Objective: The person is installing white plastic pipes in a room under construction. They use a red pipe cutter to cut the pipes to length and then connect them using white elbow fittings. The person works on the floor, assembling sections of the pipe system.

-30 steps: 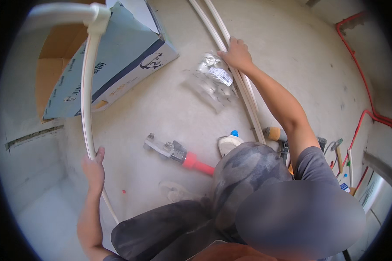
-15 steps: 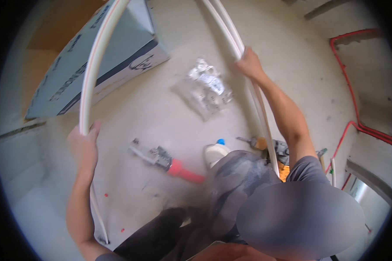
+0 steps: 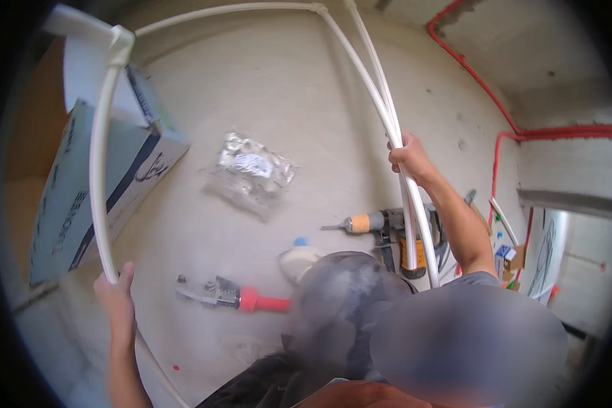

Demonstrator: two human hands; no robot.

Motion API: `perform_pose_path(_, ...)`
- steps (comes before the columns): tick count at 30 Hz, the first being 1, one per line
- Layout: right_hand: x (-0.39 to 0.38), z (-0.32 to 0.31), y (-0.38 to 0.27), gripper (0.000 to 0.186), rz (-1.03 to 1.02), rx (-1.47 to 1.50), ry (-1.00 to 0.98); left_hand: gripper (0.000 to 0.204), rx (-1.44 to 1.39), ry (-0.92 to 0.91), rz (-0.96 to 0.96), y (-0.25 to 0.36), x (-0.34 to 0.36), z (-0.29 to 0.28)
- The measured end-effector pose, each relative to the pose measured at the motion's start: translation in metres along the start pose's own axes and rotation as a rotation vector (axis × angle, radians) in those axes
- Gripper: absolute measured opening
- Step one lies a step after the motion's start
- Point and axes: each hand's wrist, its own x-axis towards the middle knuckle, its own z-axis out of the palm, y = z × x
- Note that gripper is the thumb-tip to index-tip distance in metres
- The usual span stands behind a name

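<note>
My left hand (image 3: 117, 302) is closed around a white plastic pipe (image 3: 99, 170) that rises to an elbow fitting (image 3: 120, 46) at the far left. From that elbow another white pipe (image 3: 231, 9) runs across to a second fitting (image 3: 317, 8) at the top. My right hand (image 3: 413, 160) grips two white pipes (image 3: 381, 95) side by side, and both carry on below it past my right forearm. Their lower ends are partly hidden by a blurred round shape near me.
An open light-blue carton (image 3: 88, 190) stands at the left. On the floor lie a clear bag of fittings (image 3: 251, 166), a red-handled tool (image 3: 265, 303) and a hammer drill (image 3: 381, 224) beside the pipes. Red conduit (image 3: 494, 102) runs along the right wall.
My view has shifted, bringing the elbow fittings and the whole drill into sight. Both hands appear lower in the picture, still gripping the pipes.
</note>
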Motion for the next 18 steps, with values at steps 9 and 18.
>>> perform_pose_path(9, -0.130, -0.072, 0.029, 0.063, -0.010, 0.425, -0.048, 0.038, -0.086, -0.023, -0.094, -0.010, 0.003, 0.007)
perform_pose_path(18, -0.237, -0.080, 0.088, 0.046, 0.189, 0.435, 0.097, 0.033, -0.122, -0.123, -0.027, -0.028, 0.019, 0.030)
